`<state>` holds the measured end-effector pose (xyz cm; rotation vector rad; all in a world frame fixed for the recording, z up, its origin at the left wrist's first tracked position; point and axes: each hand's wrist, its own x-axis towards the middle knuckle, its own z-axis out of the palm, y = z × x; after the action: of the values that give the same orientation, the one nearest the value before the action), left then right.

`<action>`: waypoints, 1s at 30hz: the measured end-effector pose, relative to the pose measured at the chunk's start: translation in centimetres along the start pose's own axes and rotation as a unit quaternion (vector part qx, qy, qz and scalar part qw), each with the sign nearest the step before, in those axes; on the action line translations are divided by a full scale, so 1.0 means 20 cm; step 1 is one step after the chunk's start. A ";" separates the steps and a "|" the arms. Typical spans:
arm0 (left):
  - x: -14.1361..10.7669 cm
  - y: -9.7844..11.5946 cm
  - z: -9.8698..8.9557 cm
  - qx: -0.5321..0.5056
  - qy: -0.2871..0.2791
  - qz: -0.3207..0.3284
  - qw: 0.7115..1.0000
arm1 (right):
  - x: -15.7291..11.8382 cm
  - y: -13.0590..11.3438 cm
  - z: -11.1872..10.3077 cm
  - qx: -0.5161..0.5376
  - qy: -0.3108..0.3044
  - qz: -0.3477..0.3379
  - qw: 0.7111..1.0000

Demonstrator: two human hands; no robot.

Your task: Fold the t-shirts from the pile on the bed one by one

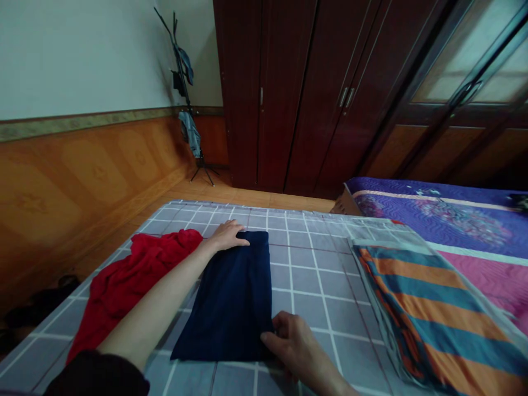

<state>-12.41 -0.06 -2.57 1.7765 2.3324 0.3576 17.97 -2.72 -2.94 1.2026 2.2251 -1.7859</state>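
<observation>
- Hands at work on navy cloth (229, 300), folded into a long flat strip at mid-sheet, well in from every edge of the grey checked sheet (313, 280).
- Left hand (226, 235) spread flat, pressing the strip's far end, fingers reaching the far edge.
- Right hand (292, 346) at the strip's near right corner, fingers bunched against the edge; we cannot tell whether they pinch the cloth.
- Good form, in our judgement: we would hold the far end flat and even, and keep the near corner lined up with the edges above it, so the strip stays square and free of creases.
- Red cloth (136, 275), crumpled, lies beside the strip toward the sheet's left edge, under the left forearm's line.
- Striped cloth (433, 313), orange and teal, lies folded along the sheet's right edge.
- Our count: two hands, three cloths on the sheet, one each of navy, red and striped.
- Beyond the sheet's far edge: one purple quilt (437, 214), one wardrobe (284, 93), one clothes stand (185, 93) with hanging garments, their number hard to tell.
</observation>
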 end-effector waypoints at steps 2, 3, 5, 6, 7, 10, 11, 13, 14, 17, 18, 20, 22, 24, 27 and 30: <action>0.03 0.00 0.00 0.008 -0.020 -0.007 1.000 | 0.00 -0.03 0.01 -0.011 0.003 0.006 1.000; 0.04 0.00 0.00 0.009 -0.030 -0.011 0.999 | 0.01 -0.03 0.02 -0.017 0.012 0.002 1.000; 0.05 0.00 0.00 0.009 -0.046 -0.013 0.999 | 0.02 -0.04 0.04 -0.025 0.040 -0.017 0.999; 0.04 0.01 0.00 0.009 -0.051 -0.011 0.999 | 0.03 -0.03 0.06 -0.024 0.056 -0.032 0.998; 0.04 0.01 0.00 0.010 -0.050 -0.007 0.999 | 0.03 -0.03 0.07 -0.017 0.071 -0.048 0.996; 0.00 0.04 0.01 0.016 -0.026 0.003 1.000 | 0.02 0.00 0.09 0.055 0.082 -0.069 0.993; -0.03 0.05 0.02 0.018 -0.015 0.005 1.000 | 0.01 0.01 0.08 0.094 0.067 -0.061 0.991; -0.07 0.09 0.04 0.021 0.001 0.009 1.000 | -0.03 0.03 0.05 0.174 0.028 -0.041 0.983; -0.10 0.11 0.06 0.022 0.007 0.012 1.000 | -0.06 0.04 0.02 0.207 0.015 -0.034 0.978; -0.15 0.17 0.12 0.027 0.022 0.028 0.999 | -0.16 0.08 -0.08 0.263 0.020 -0.039 0.964; -0.15 0.20 0.15 0.024 0.031 0.033 0.999 | -0.19 0.09 -0.11 0.273 0.029 -0.044 0.961; -0.15 0.27 0.21 0.007 0.060 0.041 0.997 | -0.27 0.12 -0.18 0.284 0.048 -0.049 0.956; -0.13 0.37 0.26 -0.030 0.096 0.047 0.994 | -0.35 0.14 -0.25 0.287 0.069 -0.049 0.954; -0.09 0.49 0.29 -0.081 0.126 0.054 0.987 | -0.43 0.17 -0.32 0.286 0.093 -0.049 0.952; -0.02 0.71 0.27 -0.150 0.165 0.076 0.972 | -0.57 0.20 -0.43 0.290 0.127 -0.048 0.947; 0.07 0.94 0.19 -0.192 0.198 0.109 0.955 | -0.71 0.23 -0.54 0.302 0.152 -0.038 0.940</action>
<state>5.58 6.26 -0.47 1.8901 2.0925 1.2143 35.04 -0.92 3.81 1.5962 1.9201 -2.5933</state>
